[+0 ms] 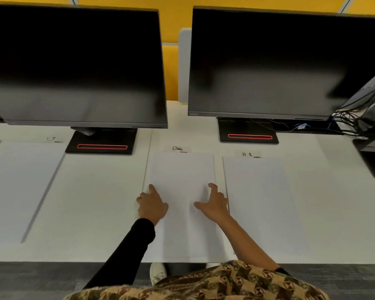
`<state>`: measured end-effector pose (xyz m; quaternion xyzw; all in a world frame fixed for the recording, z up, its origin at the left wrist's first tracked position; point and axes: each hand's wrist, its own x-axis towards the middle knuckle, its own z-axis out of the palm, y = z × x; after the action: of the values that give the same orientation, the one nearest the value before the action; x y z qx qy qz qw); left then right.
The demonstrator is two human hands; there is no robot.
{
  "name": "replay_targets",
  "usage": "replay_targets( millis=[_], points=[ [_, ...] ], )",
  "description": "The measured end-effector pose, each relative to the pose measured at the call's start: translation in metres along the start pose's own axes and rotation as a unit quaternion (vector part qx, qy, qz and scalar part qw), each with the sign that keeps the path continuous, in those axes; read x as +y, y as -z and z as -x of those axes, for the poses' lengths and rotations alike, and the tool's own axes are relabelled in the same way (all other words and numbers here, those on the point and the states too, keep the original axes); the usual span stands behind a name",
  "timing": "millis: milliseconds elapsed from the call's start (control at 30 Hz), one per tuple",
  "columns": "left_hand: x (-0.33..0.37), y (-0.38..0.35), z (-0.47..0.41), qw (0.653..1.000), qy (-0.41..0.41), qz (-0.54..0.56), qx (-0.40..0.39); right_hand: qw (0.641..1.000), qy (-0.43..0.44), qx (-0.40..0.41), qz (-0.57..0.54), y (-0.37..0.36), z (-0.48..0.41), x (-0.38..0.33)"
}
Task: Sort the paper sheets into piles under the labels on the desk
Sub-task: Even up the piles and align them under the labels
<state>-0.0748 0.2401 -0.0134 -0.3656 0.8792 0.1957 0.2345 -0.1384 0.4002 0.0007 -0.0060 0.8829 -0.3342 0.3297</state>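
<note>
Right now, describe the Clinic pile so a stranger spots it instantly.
Below the gap between the left monitor and right monitor, the white desk carries a handwritten Clinic label. The paper pile under that label is it: unlike the H.R pile to its right, left hand and right hand both rest on it.

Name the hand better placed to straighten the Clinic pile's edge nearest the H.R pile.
Likely right: the right hand rests at that edge; the left hand is at the opposite edge.

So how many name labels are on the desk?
3: I.T label at left, Clinic label in the middle, H.R label right of it. More may be hidden off-frame.
</note>
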Motion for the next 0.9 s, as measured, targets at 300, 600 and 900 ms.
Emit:
replay_targets(
  millis=[300,600,900],
  points=[
    [-0.014,0.007,-0.008,0.993,0.068,0.1,-0.005,0.991,-0.118,0.057,-0.031,-0.018,-0.01,-0.011],
    [-0.033,0.004,-0.018,0.993,0.097,0.06,-0.025,0.987,-0.144,0.065,-0.019,-0.033,-0.012,-0.009],
    [-0.05,0.008,-0.02,0.976,0.104,0.184,-0.056,0.986,-0.137,0.092,0.029,-0.051,-0.009,-0.016]
  ],
)
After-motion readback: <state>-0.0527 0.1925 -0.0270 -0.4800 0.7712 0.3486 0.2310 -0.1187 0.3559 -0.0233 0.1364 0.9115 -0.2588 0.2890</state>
